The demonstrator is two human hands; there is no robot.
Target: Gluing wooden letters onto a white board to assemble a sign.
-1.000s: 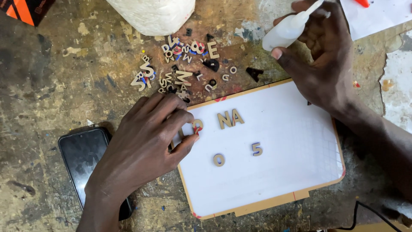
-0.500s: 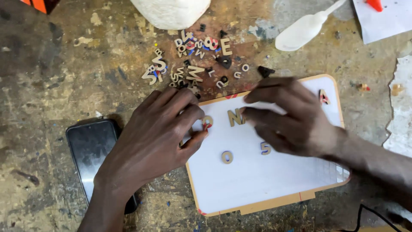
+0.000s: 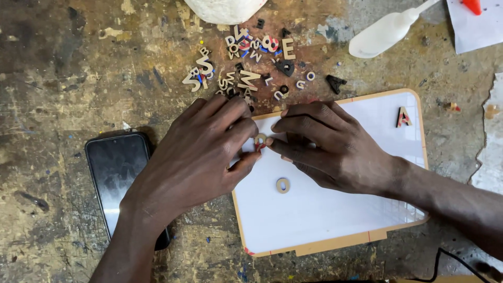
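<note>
Since the earlier frame: right hand shifted left on the white board; wooden letter A now exposed near the board's right edge. Left hand and right hand, fingertips together, pinch a small round wooden letter on the board's upper left. Also present: ring-shaped letter below it, loose letter pile, glue bottle and phone on the tabletop.

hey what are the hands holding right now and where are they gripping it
Both the left hand and the right hand pinch one small wooden letter by its edges with their fingertips, against the white board.
</note>
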